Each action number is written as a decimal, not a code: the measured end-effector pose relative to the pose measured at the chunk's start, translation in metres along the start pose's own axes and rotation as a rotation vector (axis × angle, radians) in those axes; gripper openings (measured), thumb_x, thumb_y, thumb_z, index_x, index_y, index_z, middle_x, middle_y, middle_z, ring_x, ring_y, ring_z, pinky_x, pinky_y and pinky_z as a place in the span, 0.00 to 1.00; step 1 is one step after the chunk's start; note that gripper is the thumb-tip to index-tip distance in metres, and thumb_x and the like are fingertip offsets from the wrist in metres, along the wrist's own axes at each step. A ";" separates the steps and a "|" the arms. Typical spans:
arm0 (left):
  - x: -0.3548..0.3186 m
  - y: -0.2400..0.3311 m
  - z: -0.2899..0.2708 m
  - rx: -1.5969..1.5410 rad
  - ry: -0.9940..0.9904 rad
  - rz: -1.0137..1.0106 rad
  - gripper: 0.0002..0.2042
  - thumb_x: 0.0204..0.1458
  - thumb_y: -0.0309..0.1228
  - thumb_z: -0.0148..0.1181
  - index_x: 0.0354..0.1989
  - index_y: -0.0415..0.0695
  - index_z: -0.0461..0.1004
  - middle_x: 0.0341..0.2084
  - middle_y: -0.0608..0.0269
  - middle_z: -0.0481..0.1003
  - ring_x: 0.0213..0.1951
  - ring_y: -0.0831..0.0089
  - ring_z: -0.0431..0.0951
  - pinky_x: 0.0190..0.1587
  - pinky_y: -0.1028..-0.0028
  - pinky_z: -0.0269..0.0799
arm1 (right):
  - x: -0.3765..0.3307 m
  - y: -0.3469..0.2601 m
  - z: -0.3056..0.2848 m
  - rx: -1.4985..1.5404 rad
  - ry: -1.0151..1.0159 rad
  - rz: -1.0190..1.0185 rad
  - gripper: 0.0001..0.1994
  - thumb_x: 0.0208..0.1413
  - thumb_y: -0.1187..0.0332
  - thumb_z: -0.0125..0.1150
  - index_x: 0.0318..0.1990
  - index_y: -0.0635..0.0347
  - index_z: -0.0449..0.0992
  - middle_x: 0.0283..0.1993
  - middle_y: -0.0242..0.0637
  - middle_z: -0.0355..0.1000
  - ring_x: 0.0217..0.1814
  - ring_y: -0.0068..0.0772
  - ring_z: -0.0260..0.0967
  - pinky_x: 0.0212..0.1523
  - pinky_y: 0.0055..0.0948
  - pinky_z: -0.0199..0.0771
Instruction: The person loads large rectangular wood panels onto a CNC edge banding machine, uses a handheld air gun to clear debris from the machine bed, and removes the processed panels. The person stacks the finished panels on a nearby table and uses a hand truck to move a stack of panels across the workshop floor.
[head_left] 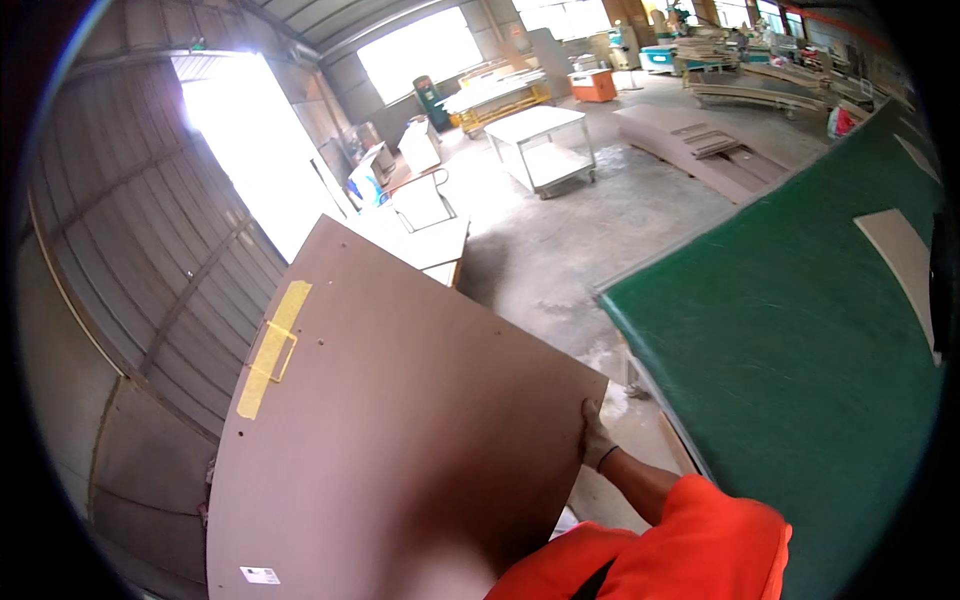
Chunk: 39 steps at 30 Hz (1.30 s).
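A large brown-mauve board [430,400] stands tilted in front of me and fills much of the lower left. Several small holes dot its face. A strip of yellow tape [252,392] with a yellow loop-shaped piece [282,352] runs near its left edge, and a small white label [260,575] sits at the bottom. My right hand [597,440] grips the board's right edge, thumb on the face and the other fingers hidden behind. A dark band circles that wrist, below an orange-red sleeve [700,530]. My left hand does not show.
Close on the right is a green-topped table [760,350] carrying a pale strip [900,270]. A white cart [540,130], an orange box [593,85] and flat panels [700,150] stand farther off. A corrugated wall [130,220] with a bright doorway rises at left.
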<state>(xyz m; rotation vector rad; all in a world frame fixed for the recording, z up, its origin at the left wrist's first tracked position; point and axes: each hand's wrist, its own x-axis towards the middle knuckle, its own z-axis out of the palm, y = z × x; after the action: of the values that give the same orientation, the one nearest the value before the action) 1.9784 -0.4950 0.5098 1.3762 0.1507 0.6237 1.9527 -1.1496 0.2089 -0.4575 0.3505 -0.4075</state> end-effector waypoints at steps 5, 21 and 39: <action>0.081 -0.029 0.146 -0.053 -0.057 -0.146 0.46 0.61 0.64 0.52 0.78 0.40 0.53 0.77 0.51 0.53 0.77 0.51 0.50 0.78 0.52 0.41 | 0.153 -0.019 0.048 0.053 -0.015 0.054 0.45 0.61 0.32 0.57 0.75 0.55 0.61 0.74 0.43 0.65 0.74 0.45 0.62 0.75 0.48 0.60; 0.199 -0.166 0.606 0.042 0.234 -0.035 0.39 0.66 0.58 0.49 0.74 0.39 0.59 0.71 0.51 0.64 0.72 0.53 0.61 0.75 0.54 0.54 | 0.694 -0.175 0.090 0.002 -0.135 0.156 0.48 0.57 0.28 0.58 0.75 0.54 0.62 0.73 0.40 0.67 0.72 0.46 0.65 0.73 0.51 0.64; 0.400 -0.388 0.834 0.224 0.511 -0.373 0.41 0.66 0.61 0.48 0.78 0.43 0.54 0.78 0.54 0.51 0.77 0.57 0.52 0.78 0.57 0.46 | 1.248 -0.078 0.237 -0.170 -0.124 0.588 0.45 0.51 0.32 0.70 0.69 0.53 0.70 0.70 0.35 0.71 0.71 0.44 0.66 0.73 0.52 0.64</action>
<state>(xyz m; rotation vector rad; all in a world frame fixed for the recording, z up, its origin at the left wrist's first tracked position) 2.8132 -1.0435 0.4224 1.3299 0.8890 0.6430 3.1018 -1.6932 0.1558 -0.5180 0.3826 0.2232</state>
